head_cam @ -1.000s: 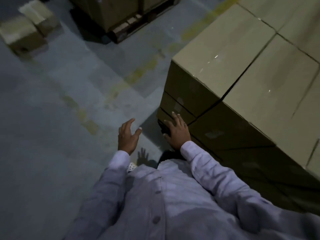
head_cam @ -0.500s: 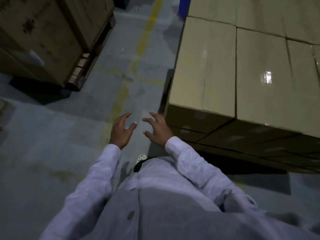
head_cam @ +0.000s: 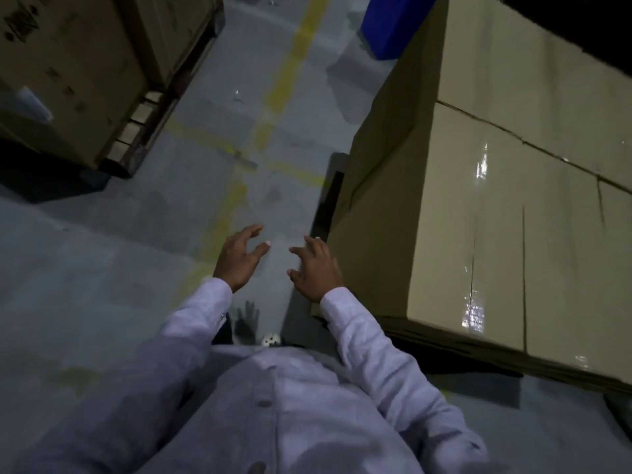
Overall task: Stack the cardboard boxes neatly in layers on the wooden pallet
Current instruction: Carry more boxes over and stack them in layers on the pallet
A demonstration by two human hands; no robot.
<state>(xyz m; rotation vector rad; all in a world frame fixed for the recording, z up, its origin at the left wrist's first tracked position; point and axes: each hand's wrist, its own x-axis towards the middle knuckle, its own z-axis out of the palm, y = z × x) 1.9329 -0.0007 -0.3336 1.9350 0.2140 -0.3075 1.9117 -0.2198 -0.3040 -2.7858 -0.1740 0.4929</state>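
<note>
A tall stack of taped cardboard boxes [head_cam: 496, 206] fills the right side, several boxes wide across its top. The pallet beneath it is hidden in shadow. My left hand [head_cam: 239, 258] hovers over the grey floor with loosely spread fingers and holds nothing. My right hand [head_cam: 316, 268] hovers just left of the stack's near corner, fingers loosely curled and empty; it does not touch the cardboard.
Another stack of cardboard boxes [head_cam: 65, 73] stands on a wooden pallet [head_cam: 143, 128] at the upper left. A worn yellow floor line [head_cam: 273, 97] runs up the aisle between the stacks. A blue object [head_cam: 393, 22] stands behind the right stack.
My right hand has come off the side of the stack and now hovers free. The view has swung round so the aisle runs straight ahead, and both hands sit close together.
</note>
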